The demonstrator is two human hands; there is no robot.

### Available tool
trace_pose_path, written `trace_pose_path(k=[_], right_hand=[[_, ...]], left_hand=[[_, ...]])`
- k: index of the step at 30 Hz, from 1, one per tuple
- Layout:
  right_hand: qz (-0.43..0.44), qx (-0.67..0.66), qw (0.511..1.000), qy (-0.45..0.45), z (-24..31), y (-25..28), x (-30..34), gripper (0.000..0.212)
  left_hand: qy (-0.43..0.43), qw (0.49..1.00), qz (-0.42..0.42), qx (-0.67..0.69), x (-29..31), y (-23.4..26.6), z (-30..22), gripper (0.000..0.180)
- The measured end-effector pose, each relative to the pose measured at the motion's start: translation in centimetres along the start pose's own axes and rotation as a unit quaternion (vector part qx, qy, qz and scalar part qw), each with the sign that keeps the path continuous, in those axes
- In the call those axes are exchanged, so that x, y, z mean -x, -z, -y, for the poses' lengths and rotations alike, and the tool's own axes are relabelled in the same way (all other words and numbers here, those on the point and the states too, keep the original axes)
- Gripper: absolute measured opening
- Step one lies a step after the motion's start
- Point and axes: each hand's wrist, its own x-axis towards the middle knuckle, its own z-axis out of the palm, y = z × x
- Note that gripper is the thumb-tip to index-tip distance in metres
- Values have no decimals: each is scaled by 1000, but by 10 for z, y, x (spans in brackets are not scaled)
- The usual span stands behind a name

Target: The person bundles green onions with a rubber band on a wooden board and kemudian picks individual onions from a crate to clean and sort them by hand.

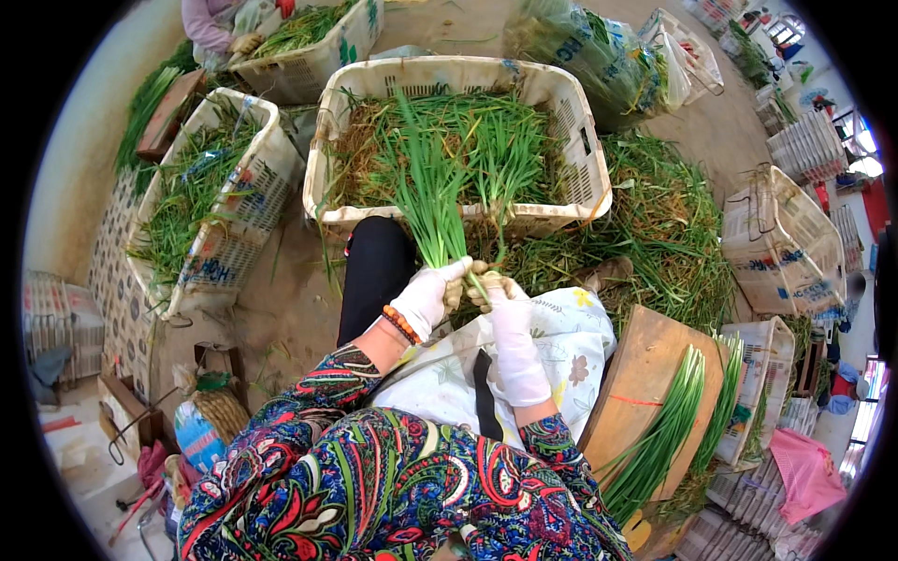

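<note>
My left hand (432, 297), in a pale glove with an orange bead bracelet at the wrist, is closed around a bunch of green chives (432, 210). The leaves fan away from me over the near rim of a large white plastic crate (458, 70). My right hand (500, 292), gloved with a long white cuff, touches the bunch's lower end. Its fingers pinch at a chive stalk (479, 288) between the hands. Inside the crate lie loose greens and brown trimmings, with another clump of chives (510, 154) right of the held bunch.
A wooden board (622, 411) at my right bears a neat chive bundle (669, 411). Grass-like trimmings (659, 206) pile up beside the crate. Another filled crate (267, 178) stands left. A co-worker's gloved hand (246, 43) shows at the far left, by a third crate (323, 56).
</note>
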Motion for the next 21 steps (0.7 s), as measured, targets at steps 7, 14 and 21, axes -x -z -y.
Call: trace_pose_path(k=[7,14,21], right_hand=[[-6,-242,967,79,36,131,0,29],[145,250,951,-111,4,10,23,41],[93,636,608,466,-40,-16,20,21]], left_hand=[[-11,992,74,100,-17,31,-22,31],[27,999,46,-3,-1,31,10,32],[20,998,54,-18,20,34,9,28]])
